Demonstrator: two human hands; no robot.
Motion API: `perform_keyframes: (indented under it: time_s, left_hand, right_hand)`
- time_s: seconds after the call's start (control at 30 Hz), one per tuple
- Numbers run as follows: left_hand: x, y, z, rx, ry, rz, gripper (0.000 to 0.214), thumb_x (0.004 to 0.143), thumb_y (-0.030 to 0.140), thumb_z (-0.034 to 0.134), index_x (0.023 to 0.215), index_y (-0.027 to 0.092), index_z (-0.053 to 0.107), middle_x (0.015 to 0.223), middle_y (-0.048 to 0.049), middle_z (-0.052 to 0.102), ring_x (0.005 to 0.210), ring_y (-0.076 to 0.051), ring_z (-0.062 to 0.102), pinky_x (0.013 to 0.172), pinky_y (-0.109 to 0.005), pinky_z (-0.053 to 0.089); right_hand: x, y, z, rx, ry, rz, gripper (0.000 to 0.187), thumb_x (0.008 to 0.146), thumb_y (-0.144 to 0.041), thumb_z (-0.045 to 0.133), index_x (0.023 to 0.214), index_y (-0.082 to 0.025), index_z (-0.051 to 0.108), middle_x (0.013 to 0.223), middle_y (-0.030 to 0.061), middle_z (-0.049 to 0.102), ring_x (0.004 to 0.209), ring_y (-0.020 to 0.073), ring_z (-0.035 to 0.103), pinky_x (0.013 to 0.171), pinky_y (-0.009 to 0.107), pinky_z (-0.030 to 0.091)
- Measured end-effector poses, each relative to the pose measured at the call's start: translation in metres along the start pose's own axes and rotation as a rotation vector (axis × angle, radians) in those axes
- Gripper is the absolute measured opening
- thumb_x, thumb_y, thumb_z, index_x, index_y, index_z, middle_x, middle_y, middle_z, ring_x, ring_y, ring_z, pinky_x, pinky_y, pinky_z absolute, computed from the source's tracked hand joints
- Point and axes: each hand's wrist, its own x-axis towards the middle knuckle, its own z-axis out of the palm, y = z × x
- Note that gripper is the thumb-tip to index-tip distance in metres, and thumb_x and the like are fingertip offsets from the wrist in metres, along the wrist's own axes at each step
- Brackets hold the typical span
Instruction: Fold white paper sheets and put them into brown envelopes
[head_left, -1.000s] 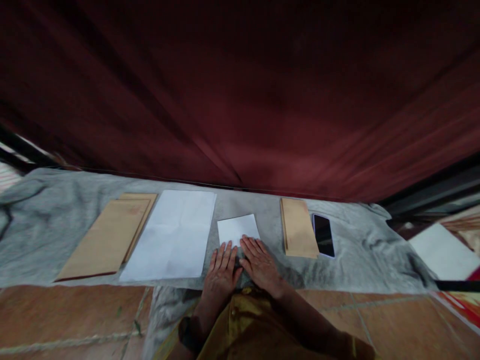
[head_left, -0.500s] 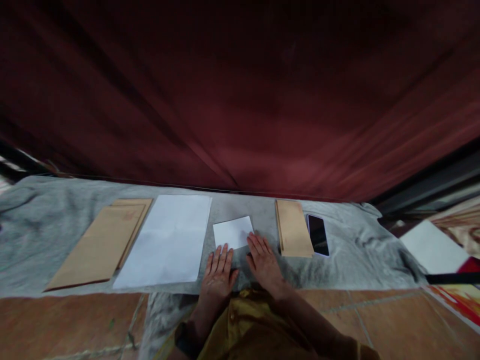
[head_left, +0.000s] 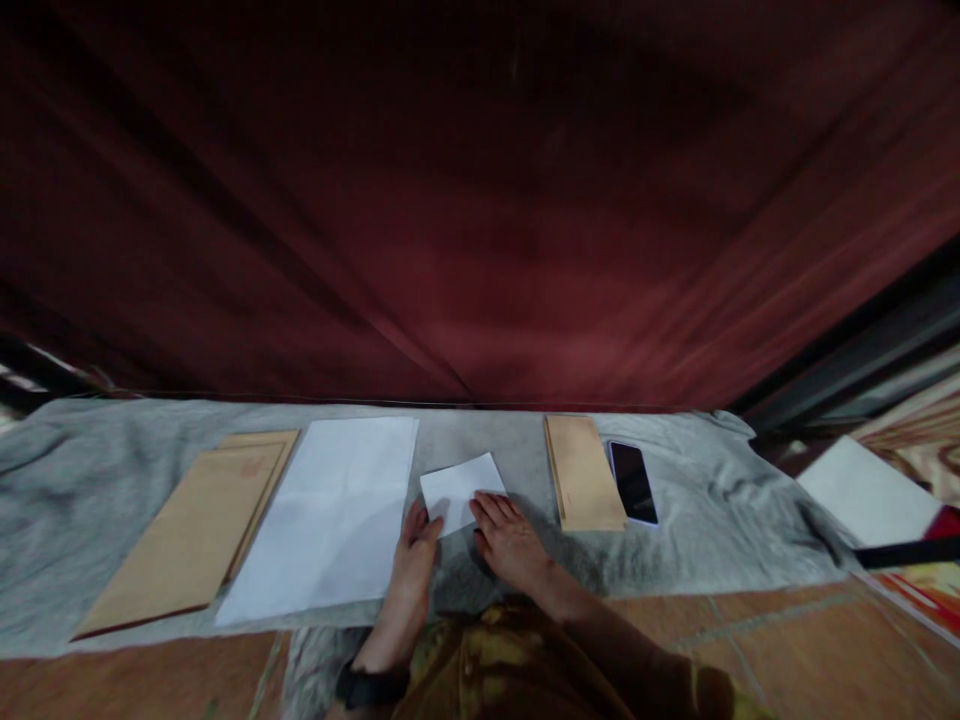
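Note:
A small folded sheet of white paper (head_left: 461,487) lies at a slant on the grey cloth, in front of my body. My left hand (head_left: 415,548) is turned on its side and pinches the paper's near left corner, thumb on top and fingers partly hidden at the edge. Across the right part of the paper lies my right hand (head_left: 511,542), palm down, its fingers stretched out and close together. Left of the folded paper is a stack of large white sheets (head_left: 330,510).
Brown envelopes (head_left: 187,525) lie at the far left, and smaller brown envelopes (head_left: 585,475) to the right. Beside those sits a phone (head_left: 634,483). Grey cloth (head_left: 705,510) covers the surface; a dark red curtain (head_left: 480,250) hangs behind.
My left hand has turned from lying flat to pinching the paper's corner. My right hand has slid left, further onto the paper. The whole view has shifted slightly.

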Motion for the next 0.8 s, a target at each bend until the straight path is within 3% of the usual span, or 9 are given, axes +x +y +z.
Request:
perform_keyframes:
  time_s: [0.1,0.27,0.37,0.5,0.57,0.67,0.8]
  left_hand:
    - [-0.004,0.022,0.002,-0.197,0.045,-0.239,0.061,0.078,0.039,0.07,0.134,0.018,0.058,0.106,-0.0095,0.076,0.09,-0.022,0.073,0.071,-0.032,0.055]
    - [-0.012,0.051,0.011,-0.297,-0.059,-0.209,0.078,0.07,0.055,0.08,0.134,0.017,0.059,0.108,-0.0108,0.075,0.087,-0.021,0.072,0.07,-0.029,0.054]
    - [-0.012,0.053,0.013,-0.305,-0.052,-0.182,0.078,0.079,0.062,0.071,0.142,0.02,0.051,0.125,-0.0145,0.07,0.099,-0.022,0.072,0.077,-0.031,0.056]
    - [-0.01,0.047,0.012,-0.318,-0.015,-0.292,0.066,0.086,0.053,0.069,0.141,0.022,0.049,0.131,-0.0158,0.068,0.107,-0.023,0.072,0.084,-0.034,0.058]
    - [-0.011,0.045,0.013,-0.371,-0.068,-0.362,0.058,0.085,0.049,0.071,0.134,0.022,0.054,0.123,-0.0148,0.071,0.104,-0.024,0.073,0.084,-0.035,0.058]
    - [-0.014,0.043,0.019,-0.434,-0.129,-0.351,0.054,0.079,0.046,0.076,0.124,0.019,0.06,0.109,-0.0112,0.075,0.092,-0.021,0.074,0.082,-0.034,0.058]
    - [-0.009,0.033,0.021,-0.35,-0.05,-0.224,0.073,0.067,0.035,0.08,0.133,0.016,0.055,0.085,-0.0018,0.072,0.07,-0.015,0.067,0.064,-0.026,0.052]
  right_hand:
    - [0.002,-0.007,0.0,-0.005,0.022,0.036,0.05,0.097,-0.029,0.06,0.145,-0.017,0.054,0.151,0.0096,0.055,0.135,0.0253,0.053,0.117,0.041,0.04]
    - [0.019,-0.011,-0.013,0.086,0.058,0.154,0.036,0.102,-0.022,0.047,0.134,-0.026,0.063,0.132,0.0063,0.07,0.112,0.0216,0.068,0.099,0.034,0.052]
    - [0.033,-0.001,-0.028,0.394,0.174,0.322,0.031,0.102,-0.026,0.044,0.114,-0.027,0.073,0.108,0.0049,0.078,0.092,0.0217,0.073,0.084,0.032,0.056]
    - [0.041,0.012,-0.041,1.119,0.336,0.586,0.034,0.093,-0.053,0.057,0.089,-0.022,0.073,0.079,0.0034,0.075,0.072,0.0227,0.072,0.069,0.033,0.057]
    - [0.039,0.011,-0.039,1.385,0.367,0.665,0.039,0.086,-0.059,0.064,0.091,-0.021,0.071,0.084,0.0052,0.076,0.074,0.0233,0.073,0.069,0.035,0.058]
    - [0.029,0.003,-0.026,1.659,0.368,0.782,0.041,0.077,-0.057,0.074,0.094,-0.02,0.067,0.095,0.0105,0.078,0.083,0.0255,0.075,0.077,0.04,0.06]
    - [0.014,-0.003,-0.008,1.811,0.298,0.848,0.04,0.072,-0.048,0.08,0.097,-0.019,0.068,0.1,0.0119,0.078,0.086,0.0271,0.075,0.08,0.043,0.061]
